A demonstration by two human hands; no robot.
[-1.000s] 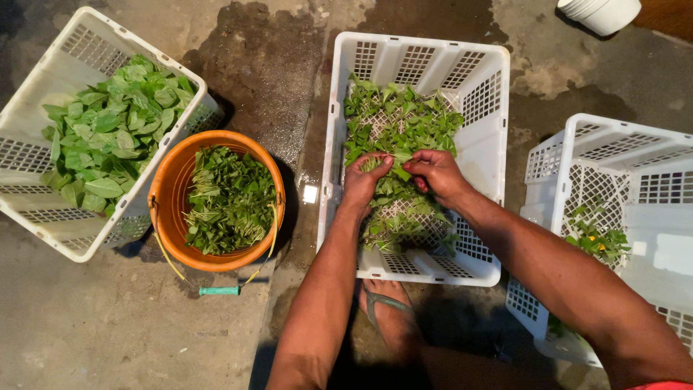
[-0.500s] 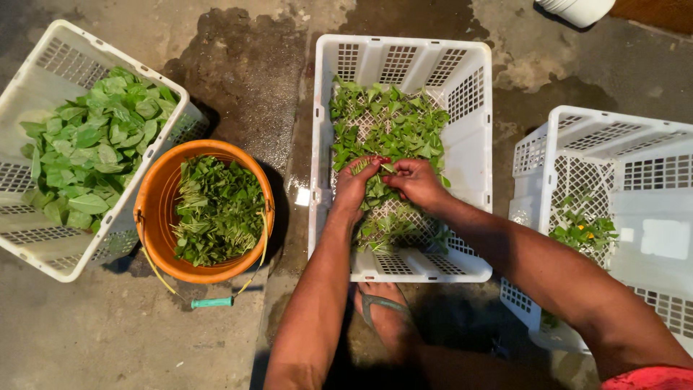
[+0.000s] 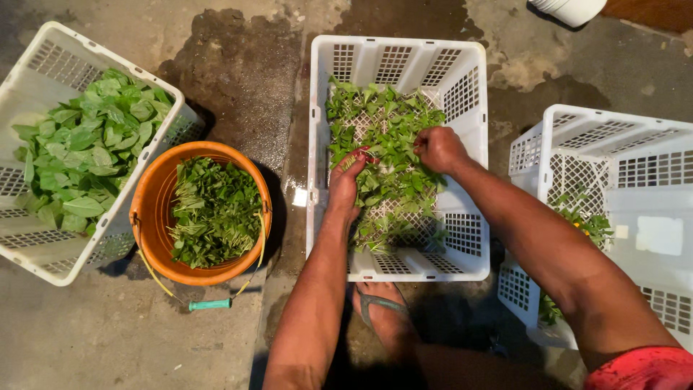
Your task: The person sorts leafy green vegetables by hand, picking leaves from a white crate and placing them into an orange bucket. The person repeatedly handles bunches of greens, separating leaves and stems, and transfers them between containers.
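Observation:
A white perforated plastic crate (image 3: 471, 87) stands on the floor in front of me, its bottom spread with small green leafy sprigs (image 3: 379, 133). My left hand (image 3: 345, 180) rests flat among the sprigs at the crate's left side, fingers together and pointing away from me. My right hand (image 3: 437, 149) is curled into a fist over the sprigs near the middle, pinching a few leaves. Both forearms reach in over the crate's near rim.
An orange bucket (image 3: 148, 195) of dark green cuttings stands to the left, a white crate (image 3: 43, 65) of larger pale leaves beyond it. A third white crate (image 3: 621, 159) with a few sprigs is on the right. My sandalled foot (image 3: 382, 310) sits below the middle crate. The concrete floor is wet.
My hands have moved apart and a little farther into the crate. The right hand has closed on leaves while the left has flattened onto the sprigs.

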